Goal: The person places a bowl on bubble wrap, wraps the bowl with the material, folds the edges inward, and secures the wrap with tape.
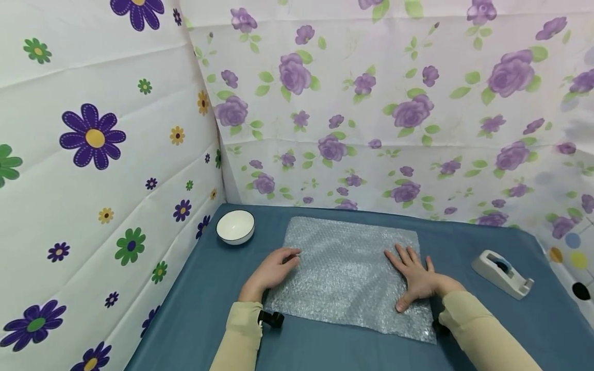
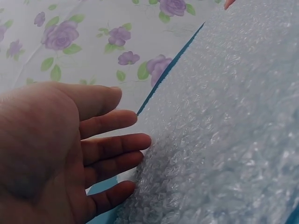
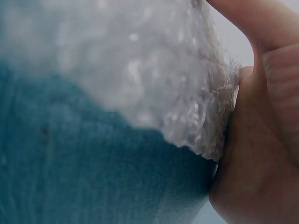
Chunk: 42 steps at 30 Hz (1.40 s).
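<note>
A sheet of bubble wrap lies spread on the blue tablecloth, its bubbles plain in the left wrist view. At its left edge is my left hand, fingers loosely extended and grasping nothing; the left wrist view has the fingertips beside the wrap's edge. My right hand rests with fingers spread on the right part of the sheet. In the right wrist view, the right hand shows close up against the wrap's edge.
A white bowl with a dark rim stands at the back left. To the right of my right hand sits a white tape dispenser. Flowered curtains hang behind and to the left of the blue-covered table.
</note>
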Motion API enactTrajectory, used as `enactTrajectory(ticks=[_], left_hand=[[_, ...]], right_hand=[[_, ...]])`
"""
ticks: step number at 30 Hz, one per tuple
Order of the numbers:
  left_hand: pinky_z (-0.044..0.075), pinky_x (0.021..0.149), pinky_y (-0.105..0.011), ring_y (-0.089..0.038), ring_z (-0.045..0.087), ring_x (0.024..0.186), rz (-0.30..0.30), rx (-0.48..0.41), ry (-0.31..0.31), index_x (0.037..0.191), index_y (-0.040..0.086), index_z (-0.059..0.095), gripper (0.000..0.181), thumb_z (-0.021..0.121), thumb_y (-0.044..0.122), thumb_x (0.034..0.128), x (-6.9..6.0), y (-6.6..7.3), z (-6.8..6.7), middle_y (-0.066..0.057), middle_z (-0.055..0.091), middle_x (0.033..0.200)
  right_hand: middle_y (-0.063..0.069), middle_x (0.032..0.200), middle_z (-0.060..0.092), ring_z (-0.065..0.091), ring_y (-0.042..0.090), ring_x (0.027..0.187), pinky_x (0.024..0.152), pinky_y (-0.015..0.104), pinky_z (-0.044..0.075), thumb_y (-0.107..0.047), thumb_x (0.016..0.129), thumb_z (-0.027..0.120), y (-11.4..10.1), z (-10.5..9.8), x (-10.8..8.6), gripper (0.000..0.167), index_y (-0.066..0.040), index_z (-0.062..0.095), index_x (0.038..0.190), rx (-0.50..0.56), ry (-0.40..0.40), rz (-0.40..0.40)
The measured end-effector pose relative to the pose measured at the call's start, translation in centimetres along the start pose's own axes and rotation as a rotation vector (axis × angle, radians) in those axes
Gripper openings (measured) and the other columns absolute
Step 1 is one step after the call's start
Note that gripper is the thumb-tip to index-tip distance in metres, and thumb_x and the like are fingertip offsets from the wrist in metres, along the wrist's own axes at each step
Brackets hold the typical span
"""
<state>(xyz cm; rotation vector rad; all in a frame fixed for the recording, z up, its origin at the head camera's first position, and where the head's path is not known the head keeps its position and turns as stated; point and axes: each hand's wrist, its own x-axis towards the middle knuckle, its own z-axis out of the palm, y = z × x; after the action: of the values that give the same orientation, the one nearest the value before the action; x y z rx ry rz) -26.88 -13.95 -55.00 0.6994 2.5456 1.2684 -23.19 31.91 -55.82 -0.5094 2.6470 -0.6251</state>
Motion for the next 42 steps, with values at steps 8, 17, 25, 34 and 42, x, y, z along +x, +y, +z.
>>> enactTrajectory(ticks=[8, 17, 25, 34, 42], left_hand=[[0.047, 0.111, -0.058, -0.037, 0.057, 0.138, -0.044, -0.094, 0.07, 0.152, 0.007, 0.061, 0.045, 0.053, 0.032, 0.1151, 0.4, -0.2, -0.1, -0.014, 0.063, 0.148], [0.055, 0.09, -0.047, -0.027, 0.068, 0.111, -0.175, -0.19, 0.432, 0.15, 0.008, 0.062, 0.04, 0.055, 0.024, 0.1137, 0.2, -0.3, -1.7, -0.012, 0.068, 0.133], [0.045, 0.093, -0.047, -0.036, 0.056, 0.114, -0.27, -0.234, 0.929, 0.153, 0.007, 0.056, 0.047, 0.057, 0.015, 0.1067, -0.7, 0.0, -6.2, -0.02, 0.058, 0.128], [0.009, 0.128, -0.064, -0.045, 0.005, 0.16, -0.584, -0.358, 0.954, 0.172, 0.019, -0.008, 0.098, 0.062, 0.032, 0.1042, -1.5, -3.9, -11.1, -0.026, 0.0, 0.172], [0.045, 0.112, -0.054, -0.048, 0.047, 0.14, -0.663, -0.407, 0.653, 0.168, 0.018, -0.026, 0.103, 0.054, 0.033, 0.1058, -1.7, -6.4, -11.3, -0.038, 0.029, 0.162]], right_hand=[[0.027, 0.176, -0.012, -0.014, 0.058, 0.156, 0.108, 0.087, -0.012, -0.062, 0.061, 0.1, 0.5, 0.3, 0.1, 0.151, -0.017, 0.009, 0.174, 0.009, 0.014, -0.003], [0.025, 0.175, -0.015, -0.016, 0.058, 0.156, 0.107, 0.087, -0.014, -0.062, 0.063, 0.098, 0.3, 0.3, 0.3, 0.15, -0.017, 0.008, 0.174, 0.028, 0.0, -0.01], [0.024, 0.176, -0.017, -0.017, 0.057, 0.156, 0.108, 0.087, -0.015, -0.066, 0.062, 0.097, 0.7, 0.4, 0.6, 0.152, -0.019, 0.007, 0.174, 0.014, -0.01, 0.004], [0.026, 0.175, -0.014, -0.016, 0.059, 0.156, 0.108, 0.087, -0.013, -0.063, 0.062, 0.098, 0.1, 0.0, -0.2, 0.151, -0.015, 0.008, 0.174, 0.017, 0.008, 0.007], [0.026, 0.175, -0.014, -0.016, 0.059, 0.156, 0.108, 0.086, -0.014, -0.062, 0.062, 0.099, 0.1, 0.3, 0.1, 0.151, -0.015, 0.008, 0.174, 0.028, 0.007, -0.005]])
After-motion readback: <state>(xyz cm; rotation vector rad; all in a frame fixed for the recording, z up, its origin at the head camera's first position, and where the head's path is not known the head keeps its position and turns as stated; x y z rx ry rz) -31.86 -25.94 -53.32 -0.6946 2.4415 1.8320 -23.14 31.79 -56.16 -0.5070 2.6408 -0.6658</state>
